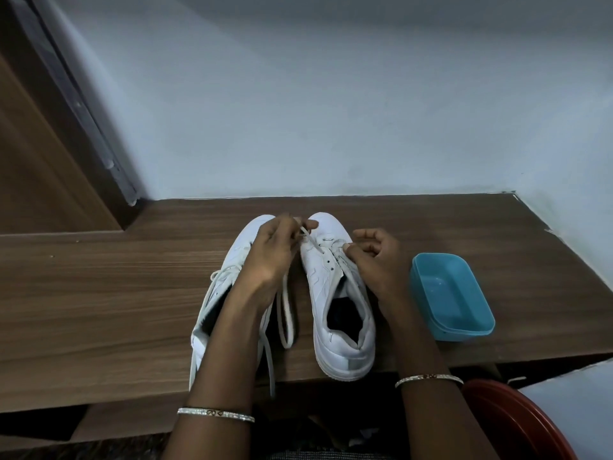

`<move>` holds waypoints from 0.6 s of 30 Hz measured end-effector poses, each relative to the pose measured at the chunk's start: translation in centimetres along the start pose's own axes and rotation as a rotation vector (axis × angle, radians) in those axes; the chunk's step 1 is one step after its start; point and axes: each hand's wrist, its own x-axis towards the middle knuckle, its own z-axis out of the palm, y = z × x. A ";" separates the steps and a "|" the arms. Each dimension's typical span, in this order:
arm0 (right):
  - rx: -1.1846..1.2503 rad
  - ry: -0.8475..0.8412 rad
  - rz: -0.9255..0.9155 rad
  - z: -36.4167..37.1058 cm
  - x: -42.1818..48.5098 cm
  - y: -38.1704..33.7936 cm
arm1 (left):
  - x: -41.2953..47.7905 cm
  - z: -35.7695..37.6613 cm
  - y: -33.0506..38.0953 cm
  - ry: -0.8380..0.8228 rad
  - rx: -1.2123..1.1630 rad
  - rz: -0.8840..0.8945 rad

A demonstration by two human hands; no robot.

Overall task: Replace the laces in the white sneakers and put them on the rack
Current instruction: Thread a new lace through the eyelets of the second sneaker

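Observation:
Two white sneakers stand side by side on the wooden table [99, 293], toes pointing away from me. The right sneaker [335, 303] has a white lace [311, 242] threaded through its front eyelets. My left hand [275, 250] pinches one end of that lace and holds it up above the toe. My right hand [374, 257] pinches the lace at the eyelets on the shoe's right side. The left sneaker [215, 313] lies partly under my left forearm, with its own lace hanging loose in loops [287, 320] between the shoes and over the table's front edge.
A blue plastic tub [451, 293] sits on the table just right of the right sneaker. A wall runs along the table's back edge, and a wooden door stands at the far left. A red round object [517, 423] shows below the table at the bottom right.

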 end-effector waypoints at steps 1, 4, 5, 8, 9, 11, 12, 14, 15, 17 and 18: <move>0.002 0.000 0.006 0.0 0.0 0.0 | -0.2 0.1 0.4 0.006 -0.081 0.008; 0.012 -0.005 0.016 0.2 0.0 -0.2 | -0.3 0.0 1.2 0.038 -0.355 -0.030; 0.012 -0.003 0.018 0.2 0.0 -0.1 | -0.2 -0.1 1.2 0.060 -0.387 -0.051; -0.008 0.003 0.025 0.3 0.0 -0.1 | -0.2 -0.3 1.1 0.102 -0.256 -0.033; -0.015 0.002 0.026 0.3 0.1 -0.1 | -0.2 -0.3 1.0 0.092 -0.210 -0.021; -0.032 0.004 0.020 0.3 0.0 0.0 | 0.0 -0.3 0.3 0.074 -0.078 -0.007; -0.041 0.005 0.015 0.3 0.0 0.0 | 0.1 -0.3 -0.2 0.070 0.021 0.009; -0.057 0.001 0.008 0.4 0.0 0.1 | 0.2 -0.3 -0.9 0.054 0.222 0.043; -0.060 0.001 0.005 0.4 0.0 0.1 | 0.2 -0.3 -1.2 0.048 0.307 0.058; -0.067 0.008 -0.008 0.4 0.0 0.2 | 0.1 -0.2 -1.6 0.040 0.494 0.111; -0.071 0.013 -0.014 0.4 0.0 0.2 | 0.0 -0.2 -1.6 0.038 0.601 0.148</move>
